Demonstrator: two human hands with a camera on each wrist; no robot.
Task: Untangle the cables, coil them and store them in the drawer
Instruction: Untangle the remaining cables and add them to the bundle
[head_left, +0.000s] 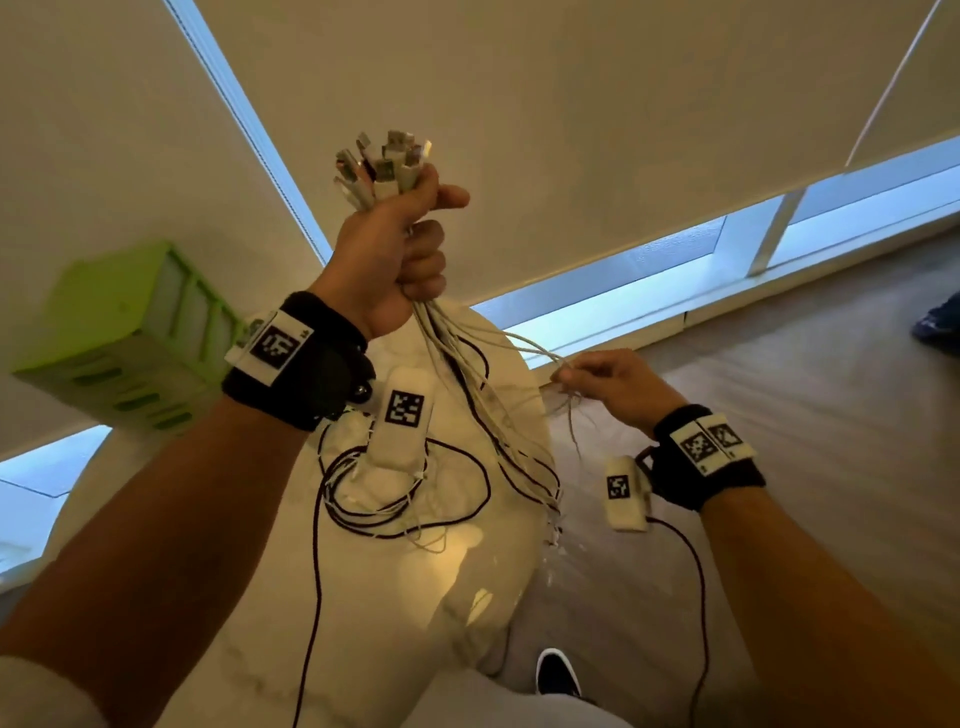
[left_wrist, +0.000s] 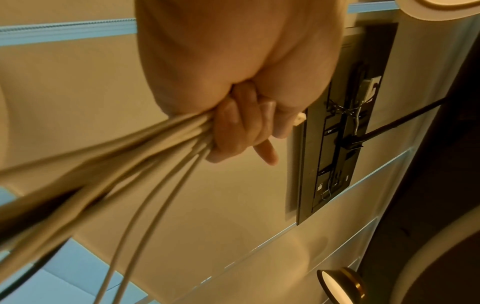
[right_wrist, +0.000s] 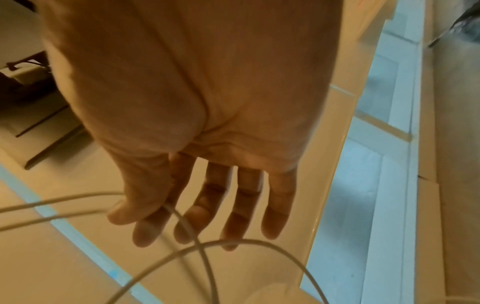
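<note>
While the left hand (head_left: 387, 260) is raised high in the head view, its fist wraps a bundle of white cables (head_left: 488, 410) just below their connectors (head_left: 384, 163); the strands hang down over the round white table (head_left: 467, 597), and the right hand (head_left: 615, 387), lower and to the right, pinches one strand (head_left: 535, 349) drawn sideways from the bundle. A green drawer unit (head_left: 124, 332) stands at the left. From the left wrist, curled fingers (left_wrist: 233, 127) clamp the cables (left_wrist: 135, 168). From the right wrist, the thumb and forefinger (right_wrist: 148, 211) pinch a thin cable (right_wrist: 192, 232), the other fingers loosely extended.
</note>
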